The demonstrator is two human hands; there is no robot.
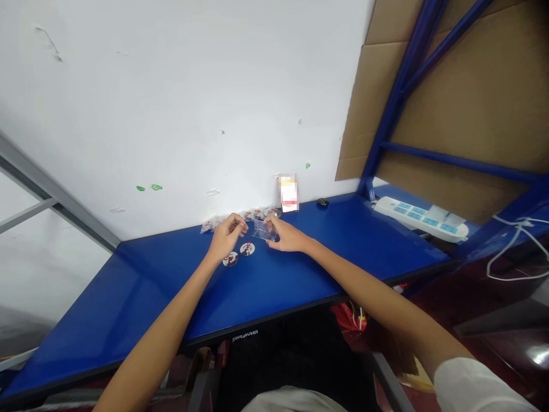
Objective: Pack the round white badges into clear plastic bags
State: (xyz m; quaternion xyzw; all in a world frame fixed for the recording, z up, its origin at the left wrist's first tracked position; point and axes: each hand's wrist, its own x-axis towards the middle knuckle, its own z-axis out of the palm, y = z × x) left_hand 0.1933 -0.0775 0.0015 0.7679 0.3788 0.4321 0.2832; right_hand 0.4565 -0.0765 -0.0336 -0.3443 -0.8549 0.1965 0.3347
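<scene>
My right hand grips a small clear plastic bag above the blue table. Left of the bag, my left hand has its thumb and fingertips pressed together, and I cannot make out anything between them. Below the hands lie two round, pale discs with red and dark markings; one disc is bare to view, while the other disc sits close under my left wrist. Along the wall behind the hands, several small clear packets with red and dark contents rest in a row.
A blue table meets the white wall. Against it leans a blurred card, with a small black object to its right. A white power strip lies beyond the blue metal frame. A red bag shows below the table edge.
</scene>
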